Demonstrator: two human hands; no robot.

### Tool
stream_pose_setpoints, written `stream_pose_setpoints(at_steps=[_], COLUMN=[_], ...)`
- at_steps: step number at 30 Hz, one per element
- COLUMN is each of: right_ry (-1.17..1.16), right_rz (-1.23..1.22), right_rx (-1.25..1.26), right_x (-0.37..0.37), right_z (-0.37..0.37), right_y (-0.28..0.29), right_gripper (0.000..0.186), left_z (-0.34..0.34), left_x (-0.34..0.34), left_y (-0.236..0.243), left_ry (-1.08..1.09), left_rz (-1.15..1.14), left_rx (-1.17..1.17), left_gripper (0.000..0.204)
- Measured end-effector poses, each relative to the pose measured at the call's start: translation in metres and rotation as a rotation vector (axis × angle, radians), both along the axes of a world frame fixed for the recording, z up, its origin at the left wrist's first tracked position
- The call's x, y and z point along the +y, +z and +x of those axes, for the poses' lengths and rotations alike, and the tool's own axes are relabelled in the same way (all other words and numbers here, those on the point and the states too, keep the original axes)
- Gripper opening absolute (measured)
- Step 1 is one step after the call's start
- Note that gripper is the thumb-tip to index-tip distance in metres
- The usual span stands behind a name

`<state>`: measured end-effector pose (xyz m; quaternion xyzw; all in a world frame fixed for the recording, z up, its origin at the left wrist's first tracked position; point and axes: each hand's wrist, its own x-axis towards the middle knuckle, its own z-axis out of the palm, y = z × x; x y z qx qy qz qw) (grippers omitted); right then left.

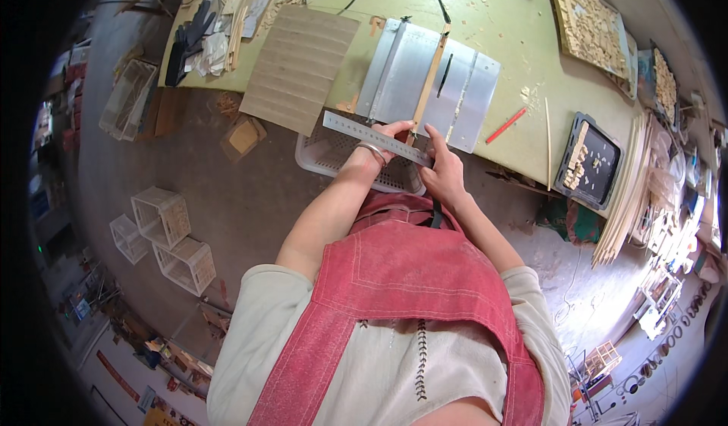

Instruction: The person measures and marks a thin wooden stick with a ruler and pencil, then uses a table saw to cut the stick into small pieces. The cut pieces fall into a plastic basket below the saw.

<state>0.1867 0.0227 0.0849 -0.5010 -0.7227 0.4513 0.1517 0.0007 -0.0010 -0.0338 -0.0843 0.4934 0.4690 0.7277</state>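
Note:
A steel ruler (353, 128) slants across the front of a flat metal plate (474, 84). My right hand (446, 169) grips the ruler's right end, its index finger reaching up toward the plate. By the plate's near edge, my left hand (392, 132) is closed, its fingertips together at the near end of a wooden strip (429, 77). The ruler crosses this hand; what the fingers pinch is partly hidden. The strip runs lengthwise over the plate, beside a dark narrow slot (444, 75). A bracelet (372, 150) circles my left wrist.
A corrugated cardboard sheet (299, 66) overhangs the green table (523, 43) on the left. Below the hands stands a pale plastic basket (315, 153). Rightward lie a red pen (506, 125), a thin stick (547, 141) and a black tray (569, 179) holding small wooden pieces.

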Motion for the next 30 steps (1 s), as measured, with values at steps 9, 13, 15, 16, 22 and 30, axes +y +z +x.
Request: stream_pose_setpoints(at_steps=[9, 13, 15, 16, 22, 30], right_ry=[0.017, 0.126, 0.196, 0.230, 0.057, 0.073], right_rz=[-0.109, -0.044, -0.051, -0.056, -0.014, -0.002], right_rx=[0.015, -0.043, -0.166, -0.227, -0.101, -0.106], right_x=[0.000, 0.004, 0.003, 0.002, 0.001, -0.001], right_z=[0.006, 0.003, 0.008, 0.009, -0.003, 0.000], right_y=[-0.013, -0.013, -0.014, -0.014, -0.001, -0.002], right_gripper=[0.053, 0.048, 0.045, 0.044, 0.025, 0.032], left_z=[-0.001, 0.000, -0.002, -0.002, 0.000, -0.004], left_x=[0.004, 0.006, 0.006, 0.007, 0.005, 0.007], left_y=[0.013, 0.017, 0.033, 0.042, 0.019, 0.029], left_ry=[-0.007, 0.006, -0.045, -0.070, 0.005, -0.049], left_rz=[0.004, 0.000, -0.029, -0.044, 0.003, -0.030], left_rx=[-0.085, -0.042, -0.029, -0.023, -0.032, -0.011], left_gripper=[0.018, 0.016, 0.017, 0.017, 0.019, 0.017])
